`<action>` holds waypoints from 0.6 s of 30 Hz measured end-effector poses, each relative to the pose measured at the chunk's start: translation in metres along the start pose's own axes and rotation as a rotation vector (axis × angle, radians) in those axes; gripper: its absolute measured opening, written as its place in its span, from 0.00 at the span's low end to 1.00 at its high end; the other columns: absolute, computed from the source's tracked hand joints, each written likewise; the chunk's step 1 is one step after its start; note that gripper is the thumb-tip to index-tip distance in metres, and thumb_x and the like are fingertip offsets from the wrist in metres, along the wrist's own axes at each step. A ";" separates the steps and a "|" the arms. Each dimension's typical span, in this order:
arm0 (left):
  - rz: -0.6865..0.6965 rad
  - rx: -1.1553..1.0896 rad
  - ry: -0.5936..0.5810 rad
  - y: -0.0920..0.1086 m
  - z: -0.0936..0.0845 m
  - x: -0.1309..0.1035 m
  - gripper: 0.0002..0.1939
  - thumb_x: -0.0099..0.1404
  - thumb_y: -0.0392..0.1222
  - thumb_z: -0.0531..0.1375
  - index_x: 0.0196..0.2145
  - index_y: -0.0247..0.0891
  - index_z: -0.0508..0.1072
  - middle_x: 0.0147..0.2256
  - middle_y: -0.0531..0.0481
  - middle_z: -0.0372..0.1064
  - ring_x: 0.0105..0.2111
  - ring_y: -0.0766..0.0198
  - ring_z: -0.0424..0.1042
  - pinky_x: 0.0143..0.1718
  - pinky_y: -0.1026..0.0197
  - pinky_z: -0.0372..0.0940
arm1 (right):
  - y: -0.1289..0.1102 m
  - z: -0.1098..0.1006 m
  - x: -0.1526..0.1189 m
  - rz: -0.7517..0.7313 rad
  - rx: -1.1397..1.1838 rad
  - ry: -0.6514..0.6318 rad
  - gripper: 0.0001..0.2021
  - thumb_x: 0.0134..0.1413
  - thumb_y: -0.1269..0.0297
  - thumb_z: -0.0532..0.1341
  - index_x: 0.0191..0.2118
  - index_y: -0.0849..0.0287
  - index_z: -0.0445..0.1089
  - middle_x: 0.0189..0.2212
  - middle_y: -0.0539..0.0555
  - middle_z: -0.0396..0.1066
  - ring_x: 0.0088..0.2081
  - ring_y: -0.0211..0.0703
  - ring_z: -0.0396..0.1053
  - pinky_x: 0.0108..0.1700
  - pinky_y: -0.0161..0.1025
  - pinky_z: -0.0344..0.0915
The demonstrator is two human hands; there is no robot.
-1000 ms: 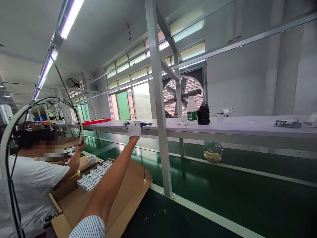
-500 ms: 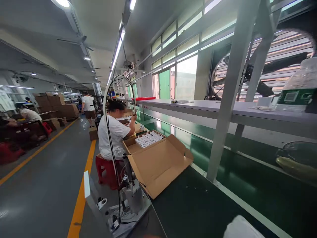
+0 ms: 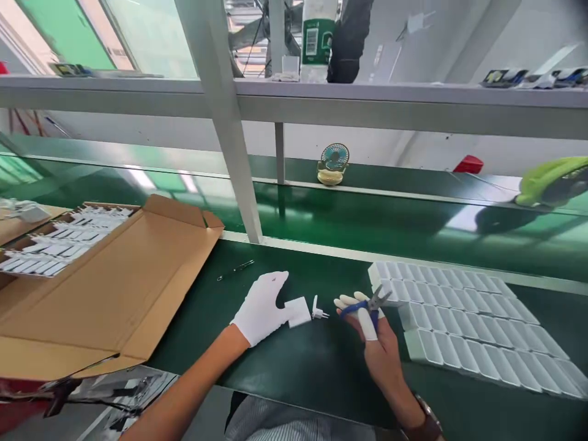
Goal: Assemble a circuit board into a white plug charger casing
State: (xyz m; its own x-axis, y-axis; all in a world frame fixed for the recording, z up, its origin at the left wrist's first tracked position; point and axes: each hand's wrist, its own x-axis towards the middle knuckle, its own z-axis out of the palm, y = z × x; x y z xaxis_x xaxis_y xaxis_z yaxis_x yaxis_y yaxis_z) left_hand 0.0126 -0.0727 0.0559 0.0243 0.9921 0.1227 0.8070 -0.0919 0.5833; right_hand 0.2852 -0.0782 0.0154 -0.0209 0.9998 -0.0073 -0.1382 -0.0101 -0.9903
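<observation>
My left hand [image 3: 261, 309], in a white glove, rests over the dark green worktop with thumb and fingers spread apart. At its thumb lies a white square block [image 3: 298, 312], touching or nearly so. Just right of that block is a small white plug piece [image 3: 318, 310] with two pins pointing right. My right hand [image 3: 370, 324], white covers on its fingertips, holds blue-handled pliers [image 3: 377, 300], their metal jaws pointing up and right. A pair of tweezers [image 3: 236, 269] lies beyond my left hand.
White compartment trays [image 3: 473, 318] stand at the right. An open cardboard box [image 3: 138, 269] with rows of white parts [image 3: 68, 239] is at the left. A metal post [image 3: 229, 135] and shelf [image 3: 390, 113] rise in front. A small fan [image 3: 333, 162] stands behind.
My view has swung right and down from the aisle and seated co-worker to the worktop. Both my hands, the pliers and the white trays now show.
</observation>
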 end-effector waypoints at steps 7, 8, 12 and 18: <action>0.099 0.256 -0.317 0.009 0.040 0.012 0.39 0.49 0.56 0.71 0.56 0.37 0.71 0.52 0.32 0.72 0.53 0.34 0.70 0.51 0.42 0.65 | 0.023 0.001 0.007 0.014 -0.171 -0.010 0.25 0.70 0.47 0.56 0.65 0.54 0.62 0.60 0.60 0.70 0.60 0.53 0.70 0.68 0.59 0.59; 0.114 0.295 -0.329 0.013 0.041 0.015 0.33 0.51 0.55 0.70 0.51 0.37 0.73 0.48 0.33 0.73 0.49 0.36 0.72 0.48 0.43 0.65 | 0.024 0.001 0.007 0.026 -0.171 -0.012 0.25 0.70 0.47 0.55 0.65 0.54 0.62 0.60 0.60 0.70 0.60 0.52 0.70 0.68 0.59 0.59; 0.165 0.330 -0.365 0.019 0.036 0.026 0.12 0.55 0.48 0.66 0.35 0.40 0.72 0.36 0.41 0.73 0.39 0.43 0.72 0.40 0.48 0.65 | 0.027 0.003 0.008 0.087 -0.158 -0.002 0.26 0.70 0.46 0.55 0.65 0.54 0.61 0.58 0.59 0.72 0.59 0.51 0.71 0.67 0.57 0.61; 0.031 -0.120 -0.324 0.006 0.039 0.017 0.20 0.53 0.41 0.65 0.44 0.43 0.70 0.46 0.45 0.72 0.44 0.52 0.74 0.48 0.51 0.68 | 0.012 0.003 0.011 0.104 -0.147 -0.006 0.25 0.71 0.47 0.53 0.65 0.54 0.61 0.49 0.57 0.76 0.46 0.48 0.77 0.54 0.50 0.72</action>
State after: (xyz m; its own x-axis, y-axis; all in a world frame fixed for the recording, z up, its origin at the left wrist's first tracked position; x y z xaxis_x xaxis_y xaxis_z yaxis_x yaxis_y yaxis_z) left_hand 0.0407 -0.0529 0.0306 0.2499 0.9622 -0.1082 0.7280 -0.1130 0.6762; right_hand 0.2801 -0.0672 0.0035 -0.0338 0.9933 -0.1105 0.0108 -0.1102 -0.9938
